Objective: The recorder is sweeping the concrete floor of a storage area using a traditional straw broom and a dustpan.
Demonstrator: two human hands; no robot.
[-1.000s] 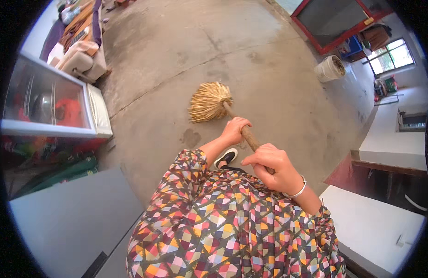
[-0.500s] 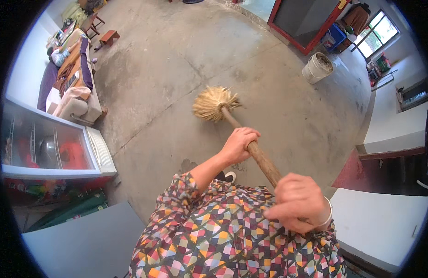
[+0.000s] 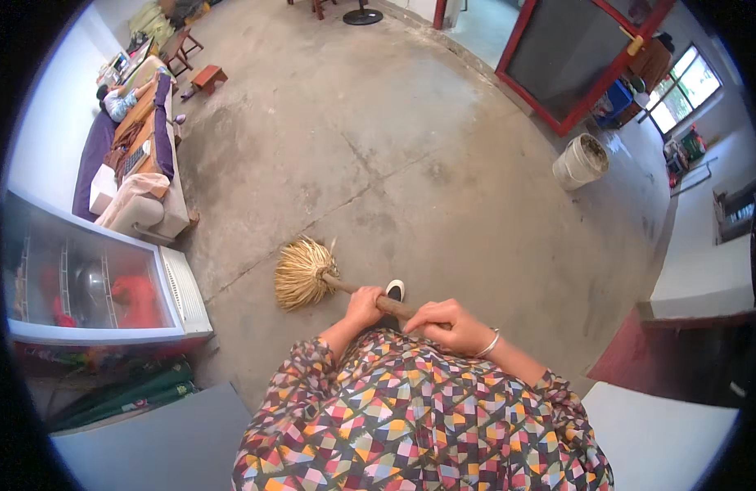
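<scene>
A straw mop-like broom (image 3: 302, 274) with a wooden handle lies low across the front of my body, its bushy pale-yellow head on the concrete floor (image 3: 443, 237) to the left. My left hand (image 3: 365, 308) is wrapped round the handle close to the head. Farther up, near the handle's other end, my right hand (image 3: 450, 325) grips it too, a bracelet at its wrist. The tip of a dark shoe with a white toe (image 3: 395, 290) shows just beyond the handle.
At the left stand a glass-doored fridge (image 3: 91, 329) and a sofa (image 3: 173, 217) beside a long wooden table, where a person (image 3: 120, 102) is. A small wooden stool (image 3: 208, 79) is behind. A dirty white bucket (image 3: 580, 164) stands at the right, near a red-framed door (image 3: 570, 123).
The broom head has swung left and nearer to me. Both hands have come lower, the right one moving left, so the handle lies flatter. The view has shifted slightly.
</scene>
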